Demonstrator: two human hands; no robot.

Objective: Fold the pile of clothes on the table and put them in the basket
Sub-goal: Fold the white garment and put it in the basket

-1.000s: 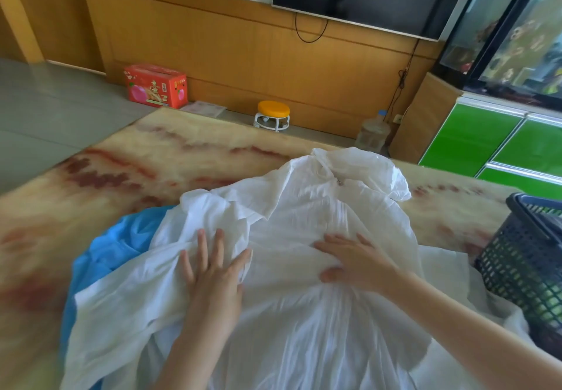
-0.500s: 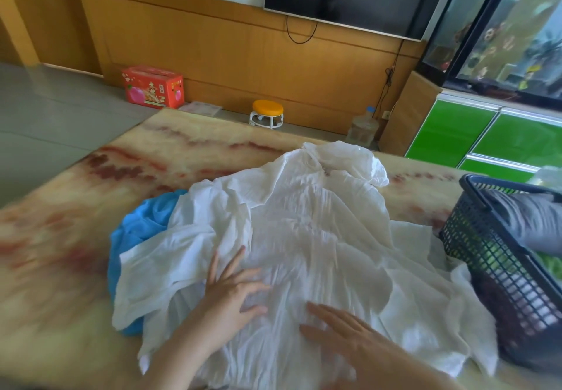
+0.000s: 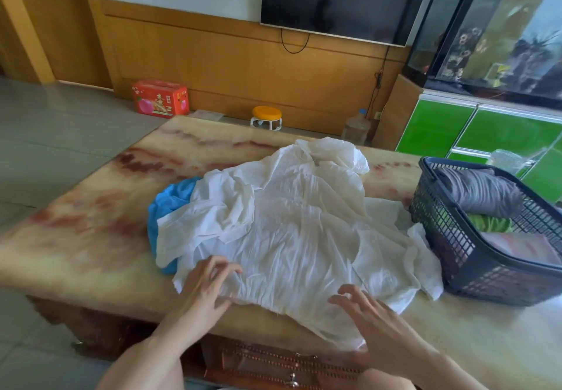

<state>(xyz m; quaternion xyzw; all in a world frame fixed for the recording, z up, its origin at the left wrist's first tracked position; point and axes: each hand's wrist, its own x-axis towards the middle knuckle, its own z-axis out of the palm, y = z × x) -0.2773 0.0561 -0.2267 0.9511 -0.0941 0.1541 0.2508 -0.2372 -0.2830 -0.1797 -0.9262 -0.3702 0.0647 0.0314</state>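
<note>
The white shirt [image 3: 298,231] lies spread out on the bench [image 3: 91,207]. It sits on top of a blue cloth [image 3: 173,198] that peeks out on the left. A moment ago both hands were pressing flat on the middle of the shirt. Now they have slid back to its near edge. The right hand [image 3: 377,319] is at the hem with its fingers [image 3: 343,300] apart. The left hand [image 3: 206,283] has bent fingers on the hem, but it is a bit blurry, so I cannot tell if it pinches the cloth. I think the smoothing is done and the first fold comes next. The basket [image 3: 486,274] sits just beside the shirt on the right, with a grey cloth [image 3: 483,192] already inside.
</note>
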